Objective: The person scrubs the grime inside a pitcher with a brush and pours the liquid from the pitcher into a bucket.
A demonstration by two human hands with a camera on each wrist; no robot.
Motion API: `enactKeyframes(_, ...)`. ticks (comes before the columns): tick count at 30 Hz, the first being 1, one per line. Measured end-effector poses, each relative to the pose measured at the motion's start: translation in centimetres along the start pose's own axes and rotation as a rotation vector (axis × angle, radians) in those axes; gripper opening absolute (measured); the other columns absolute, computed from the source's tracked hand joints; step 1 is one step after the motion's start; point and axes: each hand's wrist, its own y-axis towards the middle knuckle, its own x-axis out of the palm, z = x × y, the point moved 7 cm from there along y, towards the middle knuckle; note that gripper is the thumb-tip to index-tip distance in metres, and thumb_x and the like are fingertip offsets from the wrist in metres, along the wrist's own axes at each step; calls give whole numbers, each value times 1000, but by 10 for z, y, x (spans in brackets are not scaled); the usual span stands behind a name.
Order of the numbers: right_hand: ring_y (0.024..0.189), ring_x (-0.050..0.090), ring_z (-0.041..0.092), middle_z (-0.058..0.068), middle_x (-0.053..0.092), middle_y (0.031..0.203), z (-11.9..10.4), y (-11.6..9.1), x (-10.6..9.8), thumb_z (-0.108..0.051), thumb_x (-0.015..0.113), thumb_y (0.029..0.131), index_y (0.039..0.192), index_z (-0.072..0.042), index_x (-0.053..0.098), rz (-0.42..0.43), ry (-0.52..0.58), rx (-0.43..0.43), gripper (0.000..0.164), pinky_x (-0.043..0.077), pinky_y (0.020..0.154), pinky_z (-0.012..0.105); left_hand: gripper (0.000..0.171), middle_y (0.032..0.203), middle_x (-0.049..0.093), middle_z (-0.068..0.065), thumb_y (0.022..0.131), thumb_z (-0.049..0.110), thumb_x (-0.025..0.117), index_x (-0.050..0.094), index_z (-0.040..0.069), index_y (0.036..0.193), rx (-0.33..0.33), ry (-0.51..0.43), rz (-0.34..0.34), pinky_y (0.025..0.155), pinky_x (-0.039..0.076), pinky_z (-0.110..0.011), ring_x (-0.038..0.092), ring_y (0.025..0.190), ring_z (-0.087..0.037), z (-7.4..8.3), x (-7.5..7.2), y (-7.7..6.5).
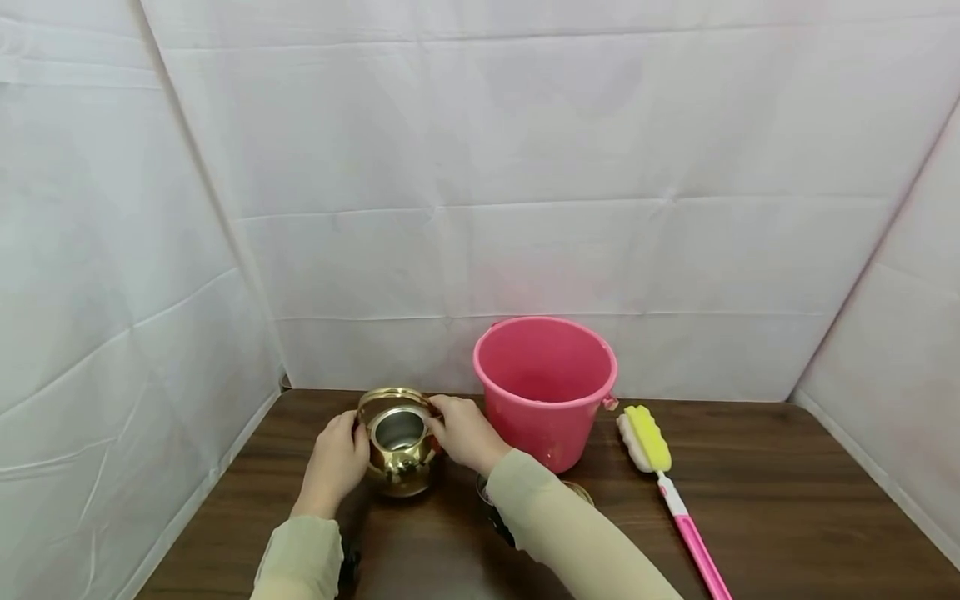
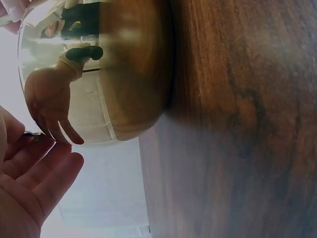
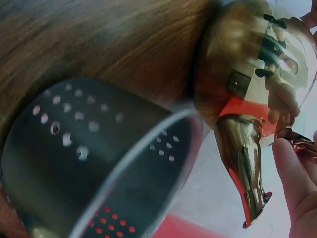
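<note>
A shiny gold teapot [image 1: 401, 471] stands on the table with its round mouth uncovered and its hoop handle [image 1: 396, 392] above the far rim. My left hand [image 1: 337, 454] pinches the handle's left side. At the handle's right side my right hand [image 1: 468, 433] grips it between thumb and fingers. The spout [image 3: 242, 168] shows in the right wrist view. Close to that wrist is a metal strainer cup [image 3: 69, 129] with small holes, mostly covered by my right forearm in the head view. Behind the same forearm, a gold-rimmed round piece [image 1: 581, 493] is partly visible.
A pink bucket [image 1: 551, 429] stands behind my right hand. To its right lies a long brush [image 1: 693, 542] with a yellow and white sponge head [image 1: 648, 437]. The dark wooden table [image 1: 787, 500] meets white cloth walls [image 1: 562, 150] at the back and sides.
</note>
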Motion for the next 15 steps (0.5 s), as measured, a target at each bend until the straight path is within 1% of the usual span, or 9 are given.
enactKeyframes(4, 85, 64, 12, 4, 70, 102, -7, 0, 1, -17, 61, 93, 113, -9, 65, 29, -4, -27, 22, 52, 73, 23, 28, 109, 60, -28, 95, 6, 47, 56, -12, 115, -13, -7, 20, 85, 50, -53, 60, 101, -42, -3, -5, -3)
enactKeyframes(7, 86, 64, 12, 5, 70, 103, -10, 0, 0, -17, 62, 92, 115, -8, 64, 37, -23, -29, 25, 52, 74, 24, 35, 116, 58, -31, 95, 7, 46, 51, -12, 124, -27, -17, 8, 89, 48, -54, 57, 106, -45, -3, -7, -3)
enactKeyframes(8, 87, 64, 13, 6, 70, 104, -10, 0, -1, -18, 62, 92, 117, -7, 63, 38, -33, -25, 27, 53, 76, 25, 38, 117, 57, -32, 96, 8, 45, 48, -12, 129, -39, -19, -3, 89, 47, -54, 57, 107, -45, -4, -7, -3)
enactKeyframes(11, 102, 64, 17, 9, 66, 117, -8, -2, -6, -22, 62, 91, 126, -5, 59, 33, -31, 22, 39, 53, 87, 30, 50, 129, 49, -33, 99, 16, 42, 33, -9, 141, -79, -5, -44, 92, 45, -57, 51, 115, -47, -4, -8, -5)
enactKeyframes(12, 107, 63, 19, 10, 65, 121, -7, -3, -9, -24, 62, 91, 129, -5, 56, 31, -30, 39, 43, 52, 91, 32, 54, 132, 46, -33, 99, 18, 41, 28, -8, 144, -89, 1, -47, 92, 44, -58, 49, 118, -48, -3, -8, -4)
enactKeyframes(13, 111, 61, 21, 11, 62, 125, -6, -4, -12, -25, 61, 92, 132, -4, 54, 30, -20, 54, 46, 50, 94, 34, 56, 135, 43, -32, 100, 21, 41, 24, -7, 146, -94, 6, -44, 93, 43, -59, 46, 121, -47, -2, -9, -4)
enactKeyframes(15, 119, 57, 23, 12, 58, 132, -4, -6, -20, -29, 59, 93, 136, -4, 50, 30, 11, 82, 51, 47, 99, 37, 60, 142, 35, -31, 100, 24, 41, 19, -6, 147, -77, 15, -7, 98, 38, -61, 37, 128, -48, 3, -12, -1)
